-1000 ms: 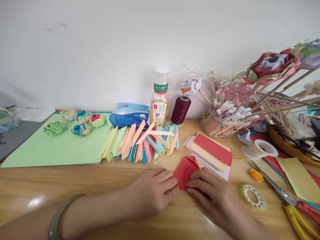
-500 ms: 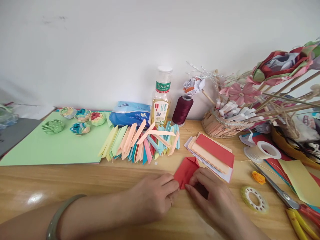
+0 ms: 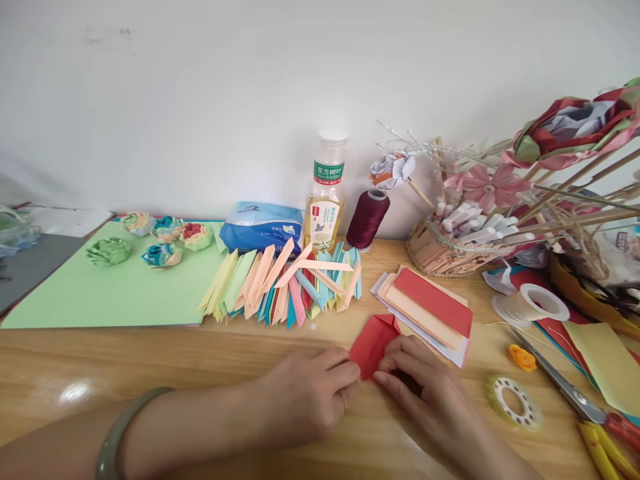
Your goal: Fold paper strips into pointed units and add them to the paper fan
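A small red sheet of paper (image 3: pixel 371 347) lies on the wooden table in front of me, with folded flaps at its far end. My left hand (image 3: pixel 313 393) is closed at its lower left edge, fingertips pressing the corner. My right hand (image 3: pixel 420 380) pinches the right edge, thumb near the bottom corner and fingers curled over the side. Just beyond is a stack of cut paper (image 3: pixel 430 310), with a red piece on top of peach and white ones. Left of that stack lies a pile of folded paper strips (image 3: pixel 280 283) in several colours.
Folded paper flowers (image 3: pixel 163 255) sit on a green sheet (image 3: pixel 115 300) at left. A tissue pack (image 3: pixel 263 227), a bottle (image 3: pixel 325 193) and a maroon thread spool (image 3: pixel 369 220) stand by the wall. Scissors (image 3: pixel 575 397), tape (image 3: pixel 514 402) and a basket (image 3: pixel 440 250) are at right.
The view has shifted slightly, so things on the table appear a little further right. Both hands keep their hold on the red paper, with almost no visible movement.
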`<act>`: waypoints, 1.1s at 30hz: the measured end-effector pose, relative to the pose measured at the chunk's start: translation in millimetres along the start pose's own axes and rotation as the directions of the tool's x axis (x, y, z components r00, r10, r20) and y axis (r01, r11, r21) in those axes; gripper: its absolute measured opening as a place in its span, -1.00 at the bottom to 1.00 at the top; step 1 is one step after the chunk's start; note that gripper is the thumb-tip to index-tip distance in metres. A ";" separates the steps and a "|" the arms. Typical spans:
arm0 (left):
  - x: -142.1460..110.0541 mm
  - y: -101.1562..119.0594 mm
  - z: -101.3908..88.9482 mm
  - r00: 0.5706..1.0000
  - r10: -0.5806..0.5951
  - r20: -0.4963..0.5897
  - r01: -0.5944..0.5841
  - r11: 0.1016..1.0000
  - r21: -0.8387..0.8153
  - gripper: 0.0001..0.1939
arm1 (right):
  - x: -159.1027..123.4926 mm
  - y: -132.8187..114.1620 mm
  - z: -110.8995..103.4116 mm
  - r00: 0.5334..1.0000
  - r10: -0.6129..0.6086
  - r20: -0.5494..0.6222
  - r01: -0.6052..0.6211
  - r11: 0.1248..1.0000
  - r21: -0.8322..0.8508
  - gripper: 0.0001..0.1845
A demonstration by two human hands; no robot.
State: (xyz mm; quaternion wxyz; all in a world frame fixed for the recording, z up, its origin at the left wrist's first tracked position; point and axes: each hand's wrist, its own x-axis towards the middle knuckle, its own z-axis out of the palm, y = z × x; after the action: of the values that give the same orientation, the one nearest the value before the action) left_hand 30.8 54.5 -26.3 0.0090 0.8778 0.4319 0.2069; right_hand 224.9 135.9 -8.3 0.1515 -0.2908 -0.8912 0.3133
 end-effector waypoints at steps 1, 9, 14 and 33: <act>0.2 -0.2 -0.5 1.000 0.003 -0.002 -0.003 1.000 -0.003 -0.77 | 0.0 2.0 0.3 1.000 -0.004 -0.003 0.004 1.000 -0.012 -0.76; 1.6 -1.9 -6.1 0.997 0.074 -0.024 -0.074 0.997 0.031 -0.77 | -1.4 6.4 6.4 0.996 -0.065 -0.065 0.058 0.992 -0.108 -0.83; 3.7 -1.1 -9.1 0.997 0.059 -0.041 -0.058 0.998 0.032 -0.78 | -0.4 6.8 8.7 0.994 -0.079 -0.073 0.069 0.990 -0.125 -0.81; -2.6 4.3 7.7 0.995 -0.046 0.089 0.044 0.999 0.018 -0.85 | 2.5 6.2 10.8 0.992 -0.088 -0.087 0.073 0.984 -0.159 -0.86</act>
State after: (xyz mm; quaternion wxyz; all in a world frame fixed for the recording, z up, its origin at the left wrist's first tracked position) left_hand 35.5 51.1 -33.5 0.0259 0.8763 0.4524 0.1635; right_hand 220.7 136.3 -20.3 0.1827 -0.2799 -0.9159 0.2222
